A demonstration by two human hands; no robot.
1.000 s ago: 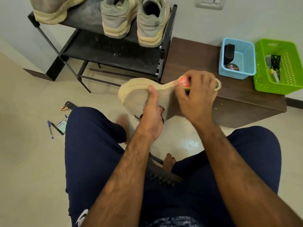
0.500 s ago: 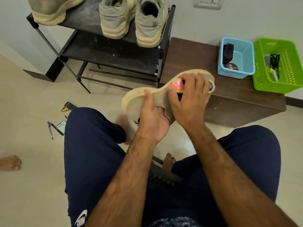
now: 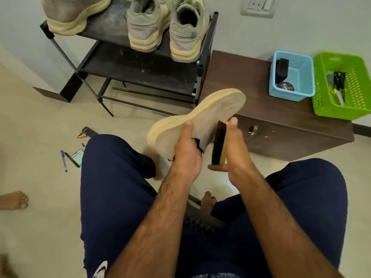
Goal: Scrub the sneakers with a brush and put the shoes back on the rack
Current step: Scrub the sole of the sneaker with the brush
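Sneaker: I see the sneaker [image 3: 210, 115] held in the middle of the frame, its flat, scuffed cream sole turned up and its beige knit upper facing down.
Left hand: my left hand [image 3: 187, 157] grips the sneaker from below, thumb pressed on the sole. The fingers are curled out of sight under the upper.
Right hand: my right hand [image 3: 234, 155] pinches the brush [image 3: 218, 145] end to end, thumb tip at the top and a finger at the bottom.
Brush: a narrow block seen edge-on, with dark bristles facing the sneaker and a yellowish back. I cannot tell whether the bristles touch.
Rack: the black metal rack [image 3: 140, 71] stands at upper left, its shelves dusty. It carries a grey-green pair [image 3: 146, 27] with chunky cream soles, and a third shoe [image 3: 74, 15] cut off by the top edge.
Tabletop: the dark wood tabletop [image 3: 241, 81] at right bears a blue basket [image 3: 291, 97] and a green basket [image 3: 341, 113], both perforated plastic. I cannot make out their contents.
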